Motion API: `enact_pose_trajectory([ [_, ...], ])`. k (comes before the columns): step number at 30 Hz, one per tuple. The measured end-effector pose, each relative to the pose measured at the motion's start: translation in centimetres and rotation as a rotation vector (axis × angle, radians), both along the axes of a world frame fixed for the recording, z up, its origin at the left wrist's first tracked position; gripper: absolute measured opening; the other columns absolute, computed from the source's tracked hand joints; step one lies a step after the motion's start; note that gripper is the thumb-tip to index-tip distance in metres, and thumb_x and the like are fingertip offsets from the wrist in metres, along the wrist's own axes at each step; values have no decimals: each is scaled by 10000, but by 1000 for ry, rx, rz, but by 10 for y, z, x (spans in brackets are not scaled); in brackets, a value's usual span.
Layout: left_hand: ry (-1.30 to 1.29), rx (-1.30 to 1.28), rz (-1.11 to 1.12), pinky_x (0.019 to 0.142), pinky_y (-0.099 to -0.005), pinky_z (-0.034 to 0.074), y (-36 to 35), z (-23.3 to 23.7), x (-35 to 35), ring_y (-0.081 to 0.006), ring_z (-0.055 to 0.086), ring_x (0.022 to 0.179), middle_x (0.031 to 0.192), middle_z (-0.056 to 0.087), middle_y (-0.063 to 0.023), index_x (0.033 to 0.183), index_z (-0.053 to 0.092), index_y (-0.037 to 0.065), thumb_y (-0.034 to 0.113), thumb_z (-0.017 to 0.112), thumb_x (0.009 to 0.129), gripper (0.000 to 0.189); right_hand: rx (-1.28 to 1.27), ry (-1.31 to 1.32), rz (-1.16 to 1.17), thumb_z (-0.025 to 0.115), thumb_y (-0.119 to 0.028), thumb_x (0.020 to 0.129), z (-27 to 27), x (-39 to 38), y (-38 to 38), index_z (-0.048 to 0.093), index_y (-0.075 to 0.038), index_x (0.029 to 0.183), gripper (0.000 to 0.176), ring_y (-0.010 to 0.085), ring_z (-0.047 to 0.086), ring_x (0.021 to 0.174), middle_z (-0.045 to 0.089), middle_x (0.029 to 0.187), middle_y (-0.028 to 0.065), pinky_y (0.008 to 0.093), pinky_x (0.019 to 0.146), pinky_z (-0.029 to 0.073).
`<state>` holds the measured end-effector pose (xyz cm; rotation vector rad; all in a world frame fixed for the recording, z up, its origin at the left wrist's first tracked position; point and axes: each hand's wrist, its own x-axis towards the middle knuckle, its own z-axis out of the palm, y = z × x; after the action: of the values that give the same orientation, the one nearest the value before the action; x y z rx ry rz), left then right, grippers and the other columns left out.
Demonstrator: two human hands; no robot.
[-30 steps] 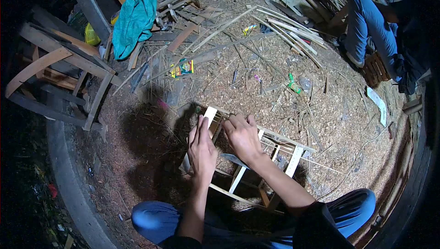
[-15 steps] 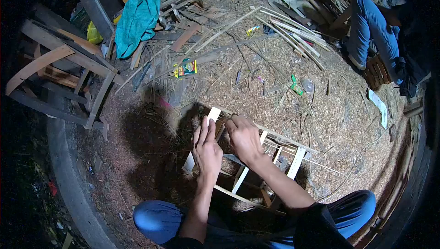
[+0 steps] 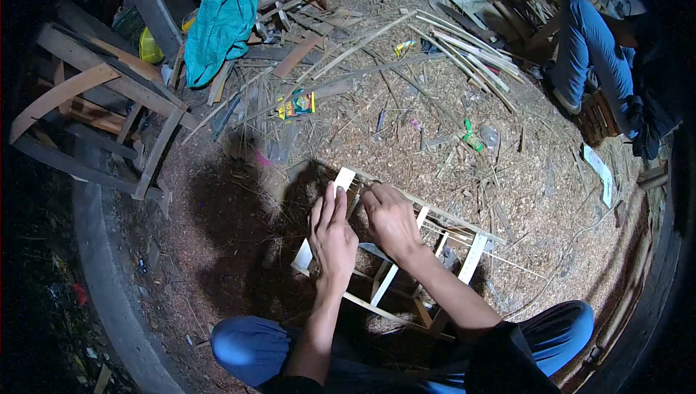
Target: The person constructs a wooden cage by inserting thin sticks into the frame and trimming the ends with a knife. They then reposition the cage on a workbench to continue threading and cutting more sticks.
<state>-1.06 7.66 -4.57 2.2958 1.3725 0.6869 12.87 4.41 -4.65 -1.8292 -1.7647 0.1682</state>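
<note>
A small wooden frame (image 3: pixel 471 258) of pale slats and crosspieces stands between the person's knees. My left hand (image 3: pixel 334 238) lies over its left end slat, fingers stretched along the wood and pointing away from me. Close to its right, my right hand (image 3: pixel 390 216) is curled at the far rail near the upper left corner. Its fingertips are bent under and hidden, so what they grip cannot be made out. Thin sticks run lengthwise inside the frame and jut past its right end.
Wooden chair-like frames (image 3: pixel 163 151) stand at the left, near a teal sack (image 3: pixel 221 31). Long wood strips (image 3: pixel 471 53), a yellow-green packet (image 3: pixel 297 105) and shavings lie on the ground. Another person's leg (image 3: pixel 591 53) is at the upper right.
The view has shifted slightly. The frame's left end shows a little more beside my left hand; both hands keep nearly the same places on it.
</note>
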Motion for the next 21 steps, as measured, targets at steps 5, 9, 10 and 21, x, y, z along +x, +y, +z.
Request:
enact_pose_trajectory([
  [5, 17, -25, 18, 1140, -456, 415, -1, 2, 3, -415, 525, 1314, 1505, 530, -191, 1395, 587, -32, -113, 531, 833, 571, -56, -61, -15, 639, -49, 774, 3, -3, 3, 665, 4, 998, 231, 291, 642, 992, 616, 981, 128, 391, 821, 562],
  [9, 17, -25, 17, 1143, -457, 415, -2, 1, 2, -415, 525, 1313, 1515, 525, -174, 1402, 586, -24, -107, 538, 806, 604, -66, -66, -8, 640, -56, 770, 5, -5, 7, 665, 0, 990, 229, 290, 640, 992, 615, 972, 128, 397, 806, 563],
  [10, 25, -26, 18, 1143, -455, 417, -2, 2, 1, -412, 526, 1313, 1519, 524, -166, 1407, 585, -20, -106, 541, 795, 620, -64, -65, -5, 640, -56, 770, 5, -7, 10, 665, 0, 990, 229, 290, 640, 992, 615, 972, 128, 397, 806, 563],
  [21, -12, -13, -9, 1124, -450, 430, 3, 0, -2, -402, 536, 1296, 1515, 527, -166, 1394, 598, -15, -59, 558, 852, 545, -76, -155, -14, 649, -77, 770, 9, -10, 11, 642, -19, 973, 212, 268, 636, 1007, 623, 991, 116, 380, 815, 559],
])
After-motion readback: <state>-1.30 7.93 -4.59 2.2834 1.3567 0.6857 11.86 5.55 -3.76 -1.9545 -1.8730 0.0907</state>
